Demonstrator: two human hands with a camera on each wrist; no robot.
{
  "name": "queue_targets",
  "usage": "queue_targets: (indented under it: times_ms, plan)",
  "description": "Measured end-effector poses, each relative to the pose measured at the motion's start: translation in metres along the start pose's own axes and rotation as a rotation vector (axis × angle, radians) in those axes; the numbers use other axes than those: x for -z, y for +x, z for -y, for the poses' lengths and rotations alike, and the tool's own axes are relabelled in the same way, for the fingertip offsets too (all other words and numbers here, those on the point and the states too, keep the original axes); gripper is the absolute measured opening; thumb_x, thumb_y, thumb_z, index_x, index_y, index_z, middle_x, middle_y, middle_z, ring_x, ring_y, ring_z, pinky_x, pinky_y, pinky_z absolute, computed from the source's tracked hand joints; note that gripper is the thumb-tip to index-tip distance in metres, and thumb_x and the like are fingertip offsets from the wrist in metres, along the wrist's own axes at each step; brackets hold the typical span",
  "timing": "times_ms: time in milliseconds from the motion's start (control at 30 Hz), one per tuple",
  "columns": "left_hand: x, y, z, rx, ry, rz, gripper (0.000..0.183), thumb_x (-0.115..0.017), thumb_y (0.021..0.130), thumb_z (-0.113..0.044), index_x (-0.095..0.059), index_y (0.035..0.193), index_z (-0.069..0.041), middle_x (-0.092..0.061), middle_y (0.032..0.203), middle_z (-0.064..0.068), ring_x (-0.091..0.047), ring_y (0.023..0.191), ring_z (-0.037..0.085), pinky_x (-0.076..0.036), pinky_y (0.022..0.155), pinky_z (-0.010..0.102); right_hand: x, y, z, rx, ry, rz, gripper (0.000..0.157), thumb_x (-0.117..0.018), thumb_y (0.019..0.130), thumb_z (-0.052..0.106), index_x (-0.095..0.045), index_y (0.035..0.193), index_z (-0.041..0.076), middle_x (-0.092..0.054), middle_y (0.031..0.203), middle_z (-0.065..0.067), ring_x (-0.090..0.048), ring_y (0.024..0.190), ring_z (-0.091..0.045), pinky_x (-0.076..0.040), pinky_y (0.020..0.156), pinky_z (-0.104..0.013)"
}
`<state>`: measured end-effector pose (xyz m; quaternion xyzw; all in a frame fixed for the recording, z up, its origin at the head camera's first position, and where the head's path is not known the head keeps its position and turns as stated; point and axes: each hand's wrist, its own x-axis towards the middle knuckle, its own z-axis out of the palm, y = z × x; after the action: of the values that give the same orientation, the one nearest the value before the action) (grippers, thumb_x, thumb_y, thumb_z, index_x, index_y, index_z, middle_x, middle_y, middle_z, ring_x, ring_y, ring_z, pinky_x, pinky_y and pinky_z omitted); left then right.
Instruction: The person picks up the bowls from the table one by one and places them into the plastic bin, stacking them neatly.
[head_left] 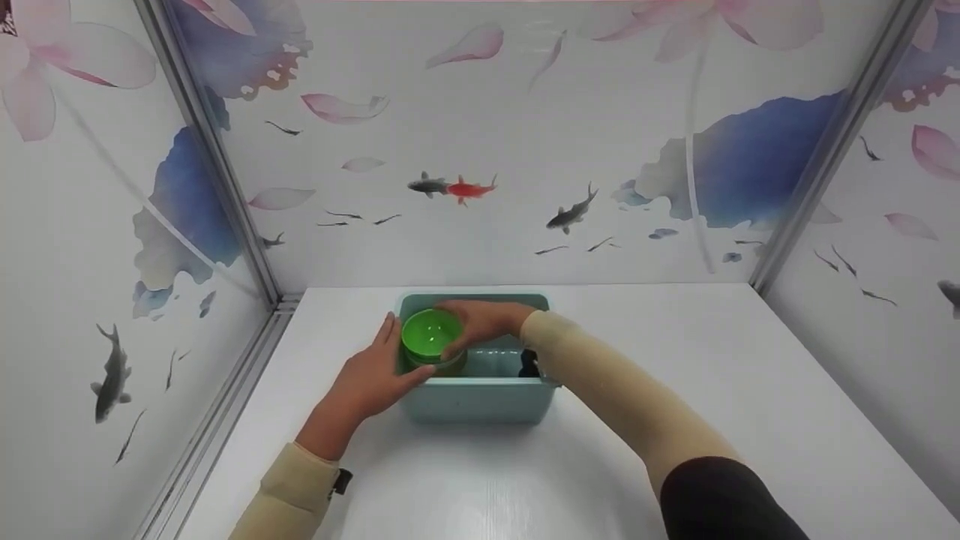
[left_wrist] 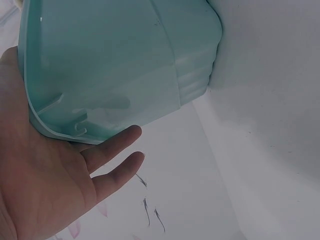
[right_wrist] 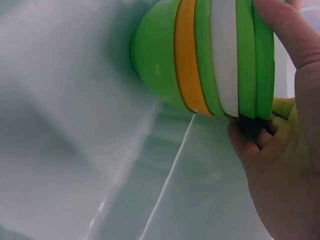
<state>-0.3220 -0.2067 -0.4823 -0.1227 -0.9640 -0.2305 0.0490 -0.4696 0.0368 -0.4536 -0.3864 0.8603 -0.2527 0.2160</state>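
A stack of nested bowls (head_left: 431, 332) stands in the left end of a light teal plastic bin (head_left: 480, 401). In the right wrist view the stacked bowls (right_wrist: 202, 60) show green, orange and white bands, with green at the rim. My right hand (head_left: 487, 321) reaches in from the right and grips the top of the stack, thumb on one side and fingers on the other. My left hand (head_left: 375, 379) rests against the bin's left end. Its fingers (left_wrist: 117, 150) extend along the outside wall in the left wrist view, with the palm at the rim.
The bin sits on a white table (head_left: 735, 405) near the back panel (head_left: 480, 247). A small black object (head_left: 529, 364) shows at the bin's right end, partly behind the right forearm. Metal-framed side panels (head_left: 67, 247) with fish and petal prints enclose the table.
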Motion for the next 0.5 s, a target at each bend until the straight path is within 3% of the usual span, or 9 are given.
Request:
queue_targets:
  times_ms: [500]
  plan:
    - [0.0003, -0.0003, -0.0021, 0.016, -0.012, 0.013, 0.118, -0.058, 0.101, -0.08, -0.013, 0.176, 0.0, -0.011, 0.184, 0.02, -0.046, 0.155, 0.046, -0.047, 0.118, 0.063, 0.0036, -0.001, 0.0035, 0.017, -0.025, 0.046, 0.117, -0.096, 0.085, 0.051, -0.031, 0.175, 0.016, -0.052, 0.164, -0.003, -0.049, 0.152, -0.022, -0.034, 0.129, -0.05]
